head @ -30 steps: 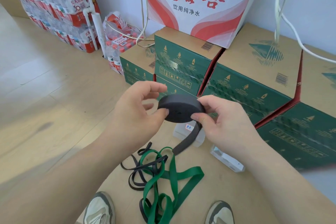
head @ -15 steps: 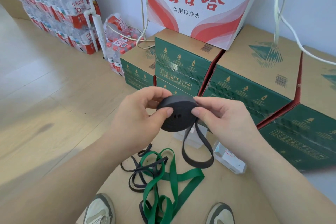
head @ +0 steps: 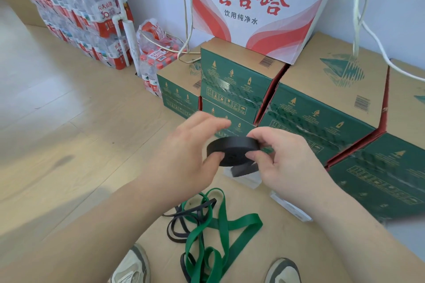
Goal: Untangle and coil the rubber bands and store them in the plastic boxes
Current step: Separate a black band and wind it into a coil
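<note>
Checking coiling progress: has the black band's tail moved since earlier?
Yes, upward: the tail hung past the clear box before; now it ends at the box.

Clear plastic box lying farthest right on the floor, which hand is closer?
Right. The right hand hovers just above the plastic box; the left hand sits across the black coil.

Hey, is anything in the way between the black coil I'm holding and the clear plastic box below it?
Nothing visible blocks it. The black coil hangs only its own loose tail toward the clear plastic box; the green band tangle lies nearer you, aside.
</note>
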The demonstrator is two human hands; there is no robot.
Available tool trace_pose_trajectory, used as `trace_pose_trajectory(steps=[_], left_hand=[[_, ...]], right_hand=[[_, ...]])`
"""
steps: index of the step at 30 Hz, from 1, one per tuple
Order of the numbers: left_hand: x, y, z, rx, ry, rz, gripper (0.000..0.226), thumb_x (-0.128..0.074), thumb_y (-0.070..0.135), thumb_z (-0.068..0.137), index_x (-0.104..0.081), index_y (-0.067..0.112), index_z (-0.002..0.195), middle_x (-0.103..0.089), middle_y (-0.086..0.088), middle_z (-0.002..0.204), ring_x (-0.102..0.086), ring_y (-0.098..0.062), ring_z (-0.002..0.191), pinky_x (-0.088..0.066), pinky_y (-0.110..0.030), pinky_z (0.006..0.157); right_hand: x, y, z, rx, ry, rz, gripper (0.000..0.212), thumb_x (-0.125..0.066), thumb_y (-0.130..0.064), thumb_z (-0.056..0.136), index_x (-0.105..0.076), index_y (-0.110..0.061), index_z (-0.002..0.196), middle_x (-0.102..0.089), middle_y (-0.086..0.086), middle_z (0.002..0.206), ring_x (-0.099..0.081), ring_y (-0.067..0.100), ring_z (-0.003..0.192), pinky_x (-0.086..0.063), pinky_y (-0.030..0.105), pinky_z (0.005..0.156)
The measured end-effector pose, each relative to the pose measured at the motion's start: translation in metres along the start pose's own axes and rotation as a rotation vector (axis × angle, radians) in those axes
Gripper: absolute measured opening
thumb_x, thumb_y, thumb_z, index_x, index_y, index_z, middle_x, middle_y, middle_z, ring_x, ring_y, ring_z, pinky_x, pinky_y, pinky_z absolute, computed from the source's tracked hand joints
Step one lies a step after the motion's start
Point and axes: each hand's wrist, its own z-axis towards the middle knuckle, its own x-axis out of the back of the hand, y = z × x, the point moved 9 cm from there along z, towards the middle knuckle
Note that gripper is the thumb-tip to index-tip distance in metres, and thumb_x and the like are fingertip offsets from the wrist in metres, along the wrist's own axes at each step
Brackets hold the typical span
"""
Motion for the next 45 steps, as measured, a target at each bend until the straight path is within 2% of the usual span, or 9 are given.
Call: trace_pose_trajectory(steps=[6,11,15,19,23,31,36,41,45], left_hand=[[-0.011,-0.005,0.001,0.105,-0.066,-0.061,0.024,-0.068,0.021,0.092,-0.069,0.029,0.115,-0.066,0.012,0.105,-0.062,-0.011,0.103,-0.059,-0.038,0.086],[-0.003,-0.029,-0.002,0.359,0.006,-0.269,0.02,-0.072,0.016,0.093,-0.069,0.03,0.107,-0.073,0.015,0.095,-0.067,0.001,0.093,-0.055,-0.013,0.08],[-0.001,-0.033,-0.006,0.463,0.052,-0.564,0.014,-0.069,0.015,0.096,-0.069,0.028,0.103,-0.078,0.006,0.093,-0.074,-0.014,0.092,-0.062,-0.043,0.089],[-0.003,-0.027,-0.006,0.466,0.049,-0.695,0.015,-0.069,0.01,0.096,-0.069,0.023,0.104,-0.078,0.002,0.096,-0.074,-0.018,0.095,-0.06,-0.047,0.092],[0.006,-0.021,-0.002,0.323,0.028,-0.354,0.021,-0.077,0.017,0.089,-0.069,0.028,0.104,-0.073,0.013,0.099,-0.069,-0.002,0.096,-0.059,-0.023,0.086],[-0.006,0.01,0.001,-0.033,-0.064,0.174,0.028,-0.063,0.025,0.092,-0.064,0.024,0.12,-0.061,0.008,0.106,-0.057,-0.015,0.092,-0.054,-0.039,0.08],[-0.006,-0.002,0.002,0.064,-0.052,0.03,0.023,-0.065,0.021,0.093,-0.069,0.025,0.115,-0.062,0.009,0.103,-0.061,-0.013,0.095,-0.057,-0.038,0.084],[0.009,-0.016,0.001,0.274,0.061,-0.176,0.021,-0.071,0.013,0.093,-0.071,0.028,0.108,-0.069,0.014,0.099,-0.061,0.003,0.096,-0.05,-0.004,0.074],[0.008,-0.029,-0.002,0.392,0.077,-0.39,0.019,-0.071,0.015,0.094,-0.072,0.028,0.108,-0.075,0.015,0.091,-0.069,0.002,0.09,-0.054,-0.014,0.082]], right_hand=[[-0.002,-0.013,0.0,0.091,0.029,-0.091,0.021,-0.068,-0.02,0.092,-0.065,-0.034,0.107,-0.065,-0.018,0.098,-0.06,0.011,0.088,-0.055,0.038,0.08],[0.003,0.011,0.001,-0.151,0.018,0.192,0.042,-0.077,-0.018,0.089,-0.071,-0.029,0.129,-0.073,-0.019,0.105,-0.068,-0.003,0.098,-0.054,0.012,0.089],[0.001,0.018,0.002,-0.206,-0.029,0.363,0.036,-0.071,-0.011,0.094,-0.073,-0.032,0.123,-0.079,-0.015,0.095,-0.075,0.002,0.088,-0.06,0.024,0.089],[0.008,0.015,0.002,-0.196,0.013,0.488,0.029,-0.07,-0.004,0.093,-0.075,-0.031,0.103,-0.079,-0.019,0.09,-0.075,0.003,0.086,-0.06,0.022,0.085],[0.013,0.016,0.001,-0.153,0.062,0.262,0.023,-0.07,-0.01,0.093,-0.074,-0.03,0.101,-0.076,-0.015,0.088,-0.071,0.009,0.084,-0.057,0.031,0.082],[0.003,-0.008,0.0,0.032,0.04,-0.145,0.015,-0.063,-0.018,0.094,-0.065,-0.03,0.102,-0.068,-0.013,0.091,-0.061,0.017,0.087,-0.055,0.039,0.08],[0.008,-0.006,-0.002,-0.023,0.06,0.018,0.022,-0.07,-0.016,0.09,-0.067,-0.034,0.102,-0.069,-0.018,0.094,-0.069,0.015,0.087,-0.058,0.041,0.08],[0.009,0.016,-0.001,-0.261,-0.009,0.274,0.021,-0.074,-0.019,0.092,-0.075,-0.034,0.107,-0.077,-0.017,0.091,-0.072,0.004,0.089,-0.06,0.037,0.09],[0.009,0.013,-0.002,-0.267,-0.041,0.454,0.03,-0.072,-0.008,0.093,-0.075,-0.03,0.114,-0.079,-0.017,0.096,-0.075,0.001,0.092,-0.059,0.032,0.094]])
